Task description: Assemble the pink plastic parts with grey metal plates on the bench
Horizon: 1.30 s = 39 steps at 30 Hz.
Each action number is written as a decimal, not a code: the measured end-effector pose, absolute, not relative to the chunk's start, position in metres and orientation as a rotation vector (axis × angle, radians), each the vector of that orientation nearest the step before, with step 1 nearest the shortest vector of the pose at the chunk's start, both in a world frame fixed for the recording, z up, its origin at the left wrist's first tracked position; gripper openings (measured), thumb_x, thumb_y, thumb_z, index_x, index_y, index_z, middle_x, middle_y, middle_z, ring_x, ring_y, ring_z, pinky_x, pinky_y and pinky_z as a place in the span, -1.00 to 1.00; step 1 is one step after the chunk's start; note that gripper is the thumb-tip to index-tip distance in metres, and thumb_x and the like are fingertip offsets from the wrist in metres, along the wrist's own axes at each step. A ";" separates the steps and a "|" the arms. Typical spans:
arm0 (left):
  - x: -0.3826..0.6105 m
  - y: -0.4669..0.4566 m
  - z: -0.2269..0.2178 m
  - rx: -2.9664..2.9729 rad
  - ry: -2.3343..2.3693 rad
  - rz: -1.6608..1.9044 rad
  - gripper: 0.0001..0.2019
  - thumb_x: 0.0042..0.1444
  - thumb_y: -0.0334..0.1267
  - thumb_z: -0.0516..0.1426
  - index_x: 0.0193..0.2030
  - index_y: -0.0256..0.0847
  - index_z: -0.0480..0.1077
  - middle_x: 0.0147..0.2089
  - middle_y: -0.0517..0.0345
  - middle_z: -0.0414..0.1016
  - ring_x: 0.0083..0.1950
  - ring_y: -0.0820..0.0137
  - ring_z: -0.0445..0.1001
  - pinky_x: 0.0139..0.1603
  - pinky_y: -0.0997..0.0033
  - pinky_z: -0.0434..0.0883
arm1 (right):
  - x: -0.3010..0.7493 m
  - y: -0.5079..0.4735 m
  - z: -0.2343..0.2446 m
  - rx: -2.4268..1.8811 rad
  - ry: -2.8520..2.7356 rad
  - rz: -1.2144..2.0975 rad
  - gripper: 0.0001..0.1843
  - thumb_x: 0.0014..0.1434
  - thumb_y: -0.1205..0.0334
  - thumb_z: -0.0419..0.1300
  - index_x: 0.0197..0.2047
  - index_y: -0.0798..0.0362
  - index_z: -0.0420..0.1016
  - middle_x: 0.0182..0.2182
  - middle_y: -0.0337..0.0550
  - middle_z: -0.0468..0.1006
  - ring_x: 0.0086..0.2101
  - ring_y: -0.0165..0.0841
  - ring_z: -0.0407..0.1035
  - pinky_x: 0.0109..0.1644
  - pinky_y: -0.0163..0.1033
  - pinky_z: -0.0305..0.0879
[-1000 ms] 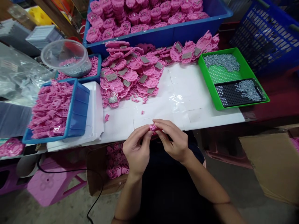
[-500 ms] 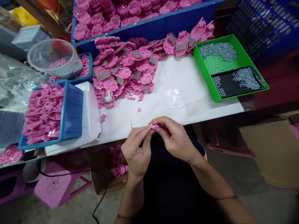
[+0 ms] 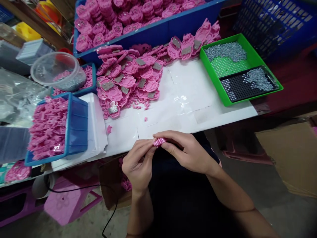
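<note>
Pink piece point(image 3: 159, 142): held up between the two hands, beside the near edge of the white table top point(image 3: 185, 105), with dark clothing point(image 3: 178, 198) below.
Pink shells point(image 3: 128, 77): heaped ahead and to the left, many with grey metal plates; from where I stand, the heap lies between the hands and the big blue bin point(image 3: 158, 34), which is stacked with more pink parts.
Loose bits: one pink bit point(image 3: 145, 119) lies just beyond the fingers, another farther left.
Small blue bin point(image 3: 79, 125): off to the left, piled with narrow pink parts; behind it stands a clear tub point(image 3: 59, 71) with grey and pink contents showing.
Green tray point(image 3: 223, 67): over on the right, well apart from the hands, with small metal parts and a black grid tray point(image 3: 228, 91) inside.
Left hand point(image 3: 138, 162): thumb and fingertips pinched at the piece's left end.
Right hand point(image 3: 189, 152): fingers along the far side, thumb on the near side, at the right end.
Grip: both hands grasp the piece; its ridged, shiny middle shows between the fingertips, its ends partly hidden.
</note>
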State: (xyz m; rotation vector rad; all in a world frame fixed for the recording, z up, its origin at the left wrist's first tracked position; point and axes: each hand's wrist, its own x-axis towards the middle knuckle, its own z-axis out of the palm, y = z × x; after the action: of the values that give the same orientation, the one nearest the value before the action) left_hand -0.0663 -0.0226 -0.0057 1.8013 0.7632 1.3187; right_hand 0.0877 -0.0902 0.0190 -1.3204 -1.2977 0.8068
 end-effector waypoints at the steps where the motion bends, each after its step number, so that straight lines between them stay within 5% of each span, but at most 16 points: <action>1: -0.065 -0.023 -0.005 1.818 0.758 1.332 -0.73 0.15 -0.50 0.29 -0.10 -0.06 0.64 -0.24 0.18 0.67 -0.23 0.36 0.61 -0.17 0.29 0.56 | 0.086 -0.091 0.019 -1.320 -1.301 0.772 -0.76 0.40 0.31 0.16 0.10 0.03 0.52 0.01 -0.09 0.65 0.02 -0.29 0.54 0.18 -0.17 0.46; 19: -0.061 -0.039 -0.004 1.762 0.946 1.398 -0.87 0.15 -0.39 0.32 -0.18 -0.11 0.62 -0.26 0.17 0.63 -0.20 0.35 0.61 -0.14 0.30 0.59 | 0.042 -0.082 0.008 -1.354 -1.157 0.409 -0.86 0.42 0.39 0.02 -0.07 0.01 0.37 -0.20 -0.05 0.53 -0.15 -0.26 0.46 -0.01 -0.11 0.48; 23: -0.057 -0.047 -0.005 1.735 1.056 1.453 -0.79 0.21 -0.39 0.27 -0.03 -0.15 0.58 -0.14 0.09 0.62 -0.08 0.31 0.61 -0.04 0.26 0.59 | 0.041 -0.080 0.014 -1.347 -1.160 0.415 -0.86 0.41 0.39 0.03 -0.10 0.04 0.39 -0.22 -0.05 0.53 -0.17 -0.29 0.47 -0.02 -0.15 0.48; 33: -0.058 -0.030 -0.013 2.140 0.976 1.595 -0.69 0.22 -0.50 0.21 0.08 -0.21 0.51 -0.12 0.01 0.60 -0.08 0.29 0.60 -0.08 0.26 0.56 | 0.066 -0.085 0.028 -1.182 -1.028 0.904 -0.78 0.38 0.27 0.20 0.04 0.07 0.60 -0.02 -0.08 0.68 -0.02 -0.30 0.58 0.12 -0.22 0.54; 39: -0.057 -0.031 -0.015 2.061 0.957 1.500 -0.78 0.28 -0.42 0.17 0.05 -0.22 0.47 -0.12 0.01 0.55 -0.06 0.30 0.57 -0.08 0.26 0.56 | 0.076 -0.089 0.024 -1.292 -1.239 0.758 -0.69 0.40 0.31 0.17 0.13 0.02 0.61 0.04 -0.12 0.68 0.00 -0.27 0.60 0.18 -0.17 0.55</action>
State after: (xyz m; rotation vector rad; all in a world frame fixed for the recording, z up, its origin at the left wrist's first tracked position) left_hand -0.0569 -0.0311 -0.0148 2.0606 0.9571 1.4996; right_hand 0.0757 -0.0889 0.0241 -1.2917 -1.2389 0.7581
